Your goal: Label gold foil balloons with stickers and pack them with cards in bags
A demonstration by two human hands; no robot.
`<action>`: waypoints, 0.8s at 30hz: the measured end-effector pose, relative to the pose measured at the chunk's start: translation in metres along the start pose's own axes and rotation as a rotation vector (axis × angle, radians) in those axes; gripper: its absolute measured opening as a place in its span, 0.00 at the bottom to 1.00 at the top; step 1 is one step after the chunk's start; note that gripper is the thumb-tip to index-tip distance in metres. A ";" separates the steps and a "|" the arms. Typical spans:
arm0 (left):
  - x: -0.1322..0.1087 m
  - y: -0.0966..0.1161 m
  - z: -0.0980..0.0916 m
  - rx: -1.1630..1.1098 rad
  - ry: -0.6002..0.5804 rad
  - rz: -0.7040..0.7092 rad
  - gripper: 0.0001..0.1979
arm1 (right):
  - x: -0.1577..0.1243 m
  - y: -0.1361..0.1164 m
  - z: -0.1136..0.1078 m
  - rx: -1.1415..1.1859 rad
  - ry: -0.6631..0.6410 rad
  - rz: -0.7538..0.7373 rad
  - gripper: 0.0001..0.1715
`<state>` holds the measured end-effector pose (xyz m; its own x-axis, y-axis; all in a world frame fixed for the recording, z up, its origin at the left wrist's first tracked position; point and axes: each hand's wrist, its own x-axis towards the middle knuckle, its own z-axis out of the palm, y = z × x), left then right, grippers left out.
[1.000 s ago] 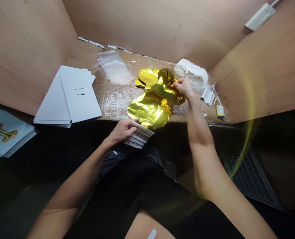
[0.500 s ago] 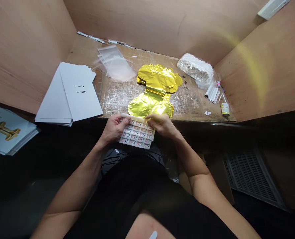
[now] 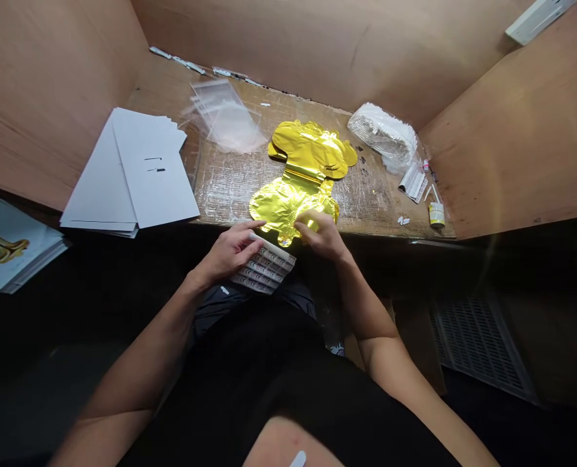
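Gold foil pile (image 3: 302,178) lies on worktop (image 3: 225,181) by its front edge, prob v light, soft, slippery & easily creased, best held by flat margins; L hand (image 3: 230,251) pinches label sheets (image 3: 264,269), R hand (image 3: 322,235) curls over foil, can't tell if pinching

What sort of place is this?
Probably a small packing or labelling station: gold foil balloons on a wood-walled bench, clear plastic bags behind them, and a sheet of CE-marked stickers in the left hand.
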<state>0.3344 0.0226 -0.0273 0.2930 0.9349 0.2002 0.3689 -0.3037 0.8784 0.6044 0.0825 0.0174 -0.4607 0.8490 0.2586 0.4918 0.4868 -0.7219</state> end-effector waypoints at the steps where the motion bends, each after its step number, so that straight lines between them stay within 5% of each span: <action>1: 0.003 -0.004 0.002 0.140 -0.050 0.092 0.16 | 0.009 0.003 0.000 -0.036 -0.058 0.043 0.11; 6: 0.016 -0.020 0.015 0.518 -0.149 0.214 0.16 | 0.032 0.010 0.011 -0.516 -0.305 0.129 0.12; 10: 0.015 -0.026 0.017 0.533 -0.134 0.241 0.15 | 0.021 0.017 0.007 -0.788 -0.168 0.152 0.16; 16: 0.016 -0.023 0.012 0.463 -0.164 0.214 0.15 | 0.023 0.040 0.006 -0.490 -0.322 -0.104 0.16; 24: 0.020 0.001 0.025 0.455 -0.060 0.346 0.14 | 0.051 0.044 -0.018 -0.027 -0.478 0.060 0.25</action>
<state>0.3625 0.0362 -0.0327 0.5089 0.7588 0.4065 0.5814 -0.6512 0.4878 0.6159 0.1512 0.0104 -0.7156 0.6896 -0.1115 0.5444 0.4504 -0.7077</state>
